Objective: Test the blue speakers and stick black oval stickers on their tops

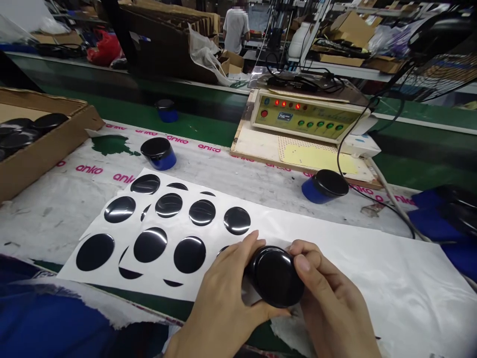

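Observation:
A round piece with a glossy black top [278, 276] is held between my two hands, tilted toward me. My left hand [227, 298] wraps its left side, thumb along the lower edge and fingers at the upper left. The thumb and index finger of my right hand [331, 293] press on its upper right rim. Just beyond and to the left lie overlapping white sheets with glossy black round stickers [190, 254]. A bare white backing sheet [357, 248] spreads out to the right. The underside of the held piece is hidden.
Blue pieces with black tops stand at the table's left [159, 153] and right [324, 186], with several more at the right edge [443, 214]. A cardboard box [48, 146] holds black pieces. A control box [309, 119] with red lights sits behind; its cable [372, 196] crosses the table.

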Demonstrator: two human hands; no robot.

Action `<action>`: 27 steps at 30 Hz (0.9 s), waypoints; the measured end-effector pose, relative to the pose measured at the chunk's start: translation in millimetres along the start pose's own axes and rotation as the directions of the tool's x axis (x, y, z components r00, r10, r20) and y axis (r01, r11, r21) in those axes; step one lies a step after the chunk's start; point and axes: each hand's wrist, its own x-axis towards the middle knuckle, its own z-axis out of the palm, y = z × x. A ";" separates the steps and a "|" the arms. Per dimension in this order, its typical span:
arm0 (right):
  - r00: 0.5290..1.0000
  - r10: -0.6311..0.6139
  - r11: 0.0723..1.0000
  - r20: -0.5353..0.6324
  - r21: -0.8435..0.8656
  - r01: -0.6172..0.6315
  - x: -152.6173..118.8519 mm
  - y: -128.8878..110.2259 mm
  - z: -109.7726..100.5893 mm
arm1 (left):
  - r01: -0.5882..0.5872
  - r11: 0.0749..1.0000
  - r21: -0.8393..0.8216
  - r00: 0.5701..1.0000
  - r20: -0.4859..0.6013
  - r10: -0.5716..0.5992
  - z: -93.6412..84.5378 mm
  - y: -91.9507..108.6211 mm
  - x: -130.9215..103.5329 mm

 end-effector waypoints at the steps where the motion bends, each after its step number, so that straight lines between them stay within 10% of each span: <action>1: 1.000 -0.013 1.000 0.001 -0.016 0.013 0.0 0.8 -0.4 | -0.011 1.000 0.003 1.000 0.003 0.011 -0.3 -0.4 -0.1; 27: 0.917 -0.360 0.844 -0.175 -0.480 0.240 -6.1 -7.9 13.9 | 0.122 0.991 -0.048 0.992 -0.029 -0.123 -1.9 12.1 2.0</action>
